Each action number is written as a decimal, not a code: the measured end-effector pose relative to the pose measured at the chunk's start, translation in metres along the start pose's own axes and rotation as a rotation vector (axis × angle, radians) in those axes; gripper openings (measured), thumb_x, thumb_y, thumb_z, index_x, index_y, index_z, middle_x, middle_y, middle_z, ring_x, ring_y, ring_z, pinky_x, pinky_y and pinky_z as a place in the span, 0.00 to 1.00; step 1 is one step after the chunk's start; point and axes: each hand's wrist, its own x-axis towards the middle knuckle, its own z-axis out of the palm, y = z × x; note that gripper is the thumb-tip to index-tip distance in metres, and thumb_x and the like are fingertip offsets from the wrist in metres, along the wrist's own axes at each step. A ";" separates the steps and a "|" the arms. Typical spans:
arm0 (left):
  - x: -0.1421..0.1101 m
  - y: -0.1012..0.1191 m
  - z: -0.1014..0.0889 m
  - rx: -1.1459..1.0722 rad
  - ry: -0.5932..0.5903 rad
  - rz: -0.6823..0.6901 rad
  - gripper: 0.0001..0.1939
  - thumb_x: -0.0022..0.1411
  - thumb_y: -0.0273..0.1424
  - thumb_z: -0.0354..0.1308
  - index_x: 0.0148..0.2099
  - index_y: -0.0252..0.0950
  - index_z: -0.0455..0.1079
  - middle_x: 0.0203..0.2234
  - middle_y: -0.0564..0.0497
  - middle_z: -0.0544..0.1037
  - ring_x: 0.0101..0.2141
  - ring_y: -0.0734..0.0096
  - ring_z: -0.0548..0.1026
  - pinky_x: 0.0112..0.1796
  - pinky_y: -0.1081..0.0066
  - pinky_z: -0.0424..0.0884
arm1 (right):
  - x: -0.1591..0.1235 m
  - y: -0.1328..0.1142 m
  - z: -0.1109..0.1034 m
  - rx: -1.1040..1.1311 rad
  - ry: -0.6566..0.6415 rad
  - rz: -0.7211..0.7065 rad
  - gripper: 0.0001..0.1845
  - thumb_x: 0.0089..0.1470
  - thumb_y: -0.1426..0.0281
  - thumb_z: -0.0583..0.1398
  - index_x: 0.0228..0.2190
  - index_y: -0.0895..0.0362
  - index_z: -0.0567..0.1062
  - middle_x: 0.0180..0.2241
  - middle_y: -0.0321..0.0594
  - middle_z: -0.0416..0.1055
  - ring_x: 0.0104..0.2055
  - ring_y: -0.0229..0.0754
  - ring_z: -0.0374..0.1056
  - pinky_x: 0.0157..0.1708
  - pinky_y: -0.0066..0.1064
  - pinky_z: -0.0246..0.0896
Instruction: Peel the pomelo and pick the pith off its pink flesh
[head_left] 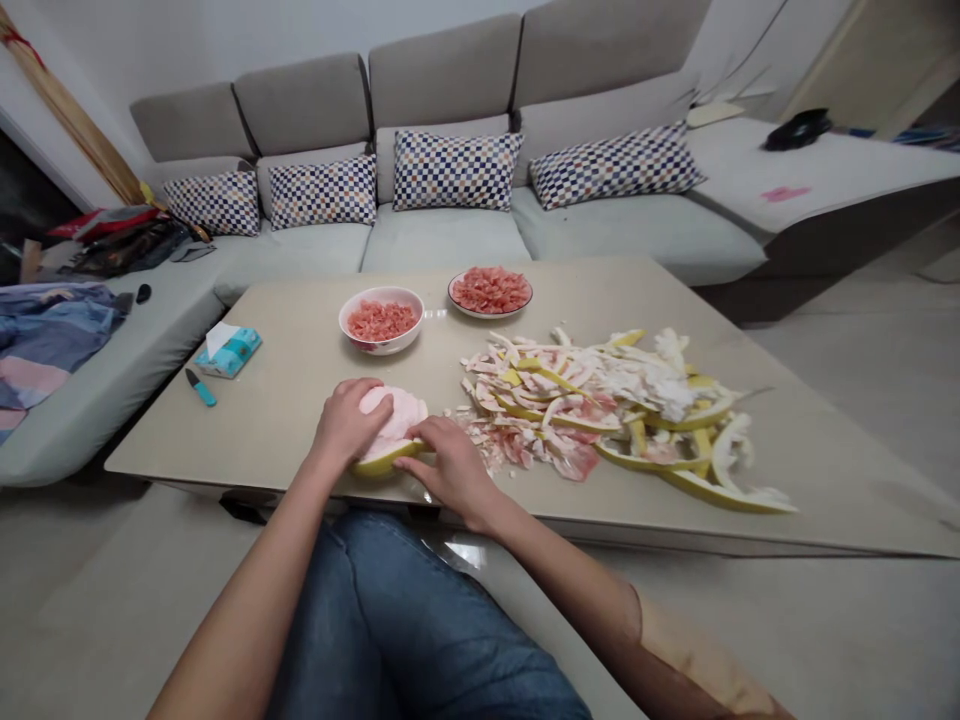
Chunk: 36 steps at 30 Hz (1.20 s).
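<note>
Pomelo (393, 418) held at near table (292, 325) edge, L of peel pile (592, 390); gripped by L hand (349, 422), fingers curled over pale pith; yellow rind pinched btwn R hand's (457, 468) thumb & fingers; bowl (382, 347) & plate (490, 313) w/ red pulp set behind.

From here, I see pale pink on top of the rounded thick-rinded fruit (394, 412) at the left hand (346, 428), its rind yellow-green. Beyond the hand, the glossy white round bowl (390, 346) carries reddish floral marks; the shallow white plate (491, 313) has a dark rim. Both hold coral-red pulp. To the right hand's (454, 470) right, the peel heap (577, 395) mixes yellow, cream, white and pink. Left of the left hand, the tissue box (238, 350) is turquoise, the small knife (204, 391) teal-handled. The glossy table (281, 345) is beige; farther off, oblong fabric cushions (457, 170) wear navy, white and orange checks.
</note>
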 end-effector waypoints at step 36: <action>-0.028 0.001 0.002 0.103 0.045 0.375 0.17 0.63 0.39 0.53 0.52 0.43 0.70 0.53 0.48 0.74 0.54 0.62 0.70 0.57 0.62 0.63 | 0.021 0.042 -0.050 -0.090 -0.259 -0.253 0.18 0.49 0.58 0.69 0.39 0.54 0.79 0.37 0.45 0.77 0.42 0.47 0.69 0.44 0.38 0.60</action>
